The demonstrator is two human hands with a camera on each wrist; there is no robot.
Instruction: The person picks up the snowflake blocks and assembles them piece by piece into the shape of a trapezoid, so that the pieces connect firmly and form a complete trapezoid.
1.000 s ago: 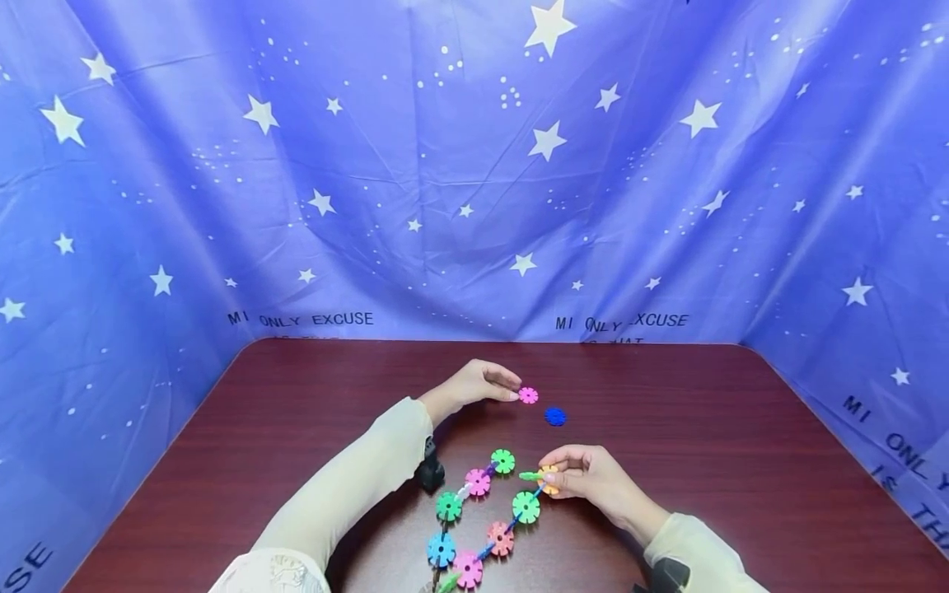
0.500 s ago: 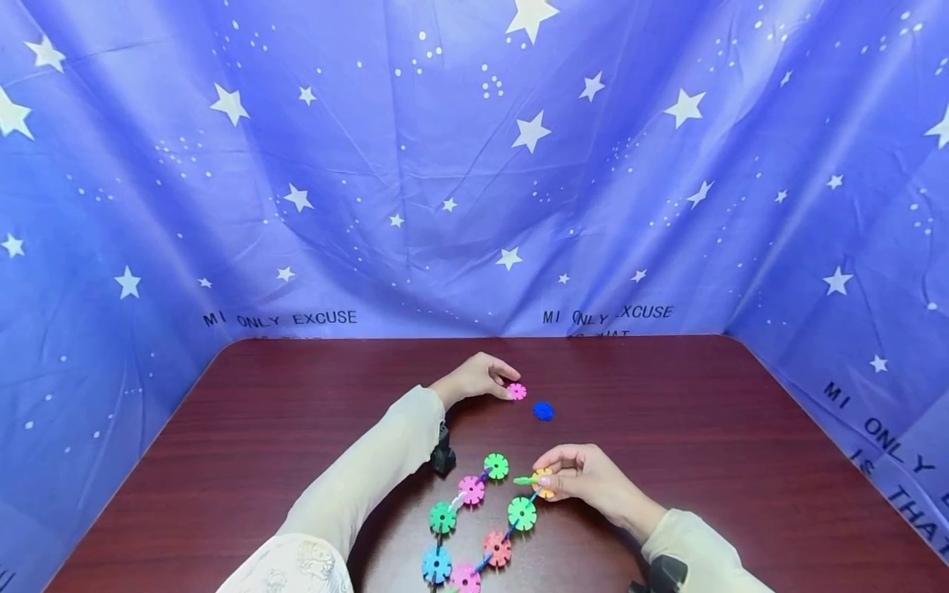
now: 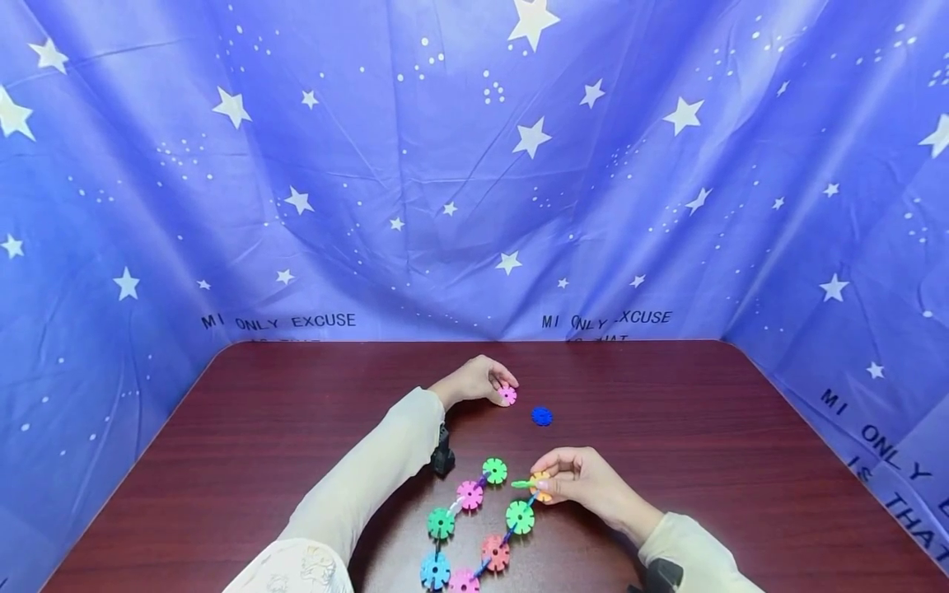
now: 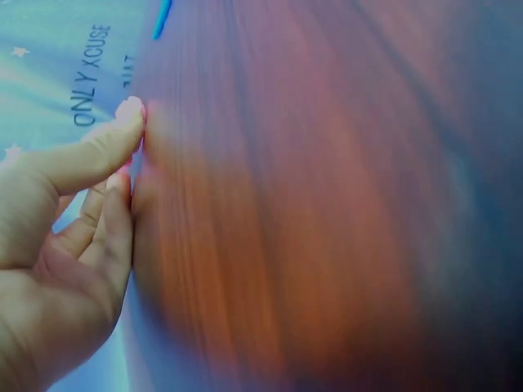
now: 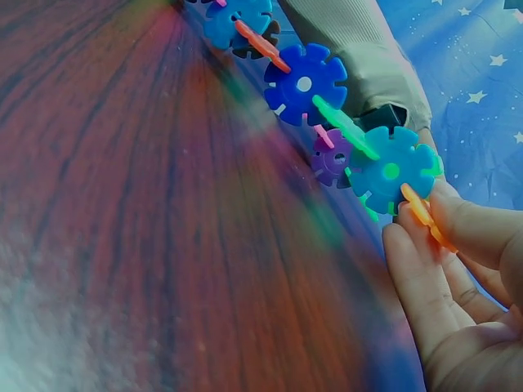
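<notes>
At the far side of the table in the head view, my left hand (image 3: 476,380) pinches a pink notched building disc (image 3: 508,395) between thumb and fingers. Only a thin pink edge of it shows in the left wrist view, where the left hand (image 4: 78,229) hides the rest. My right hand (image 3: 596,487) pinches an orange notched disc (image 3: 542,487) at one end of a chain. A light green disc (image 3: 523,484), seen edge-on, is slotted into the orange one. The chain curves toward me, ending at a green disc (image 3: 494,470) on its left branch.
A loose blue disc (image 3: 542,416) lies on the dark red wooden table (image 3: 689,412), between the hands. A blue curtain (image 3: 415,165) with stars surrounds the table's back and sides. The near part of the chain runs out of the head view's bottom edge.
The pink disc has shifted left, further into my left hand's grip and away from the blue disc. The right hand keeps hold of the chain's orange disc. The head view has tilted slightly.
</notes>
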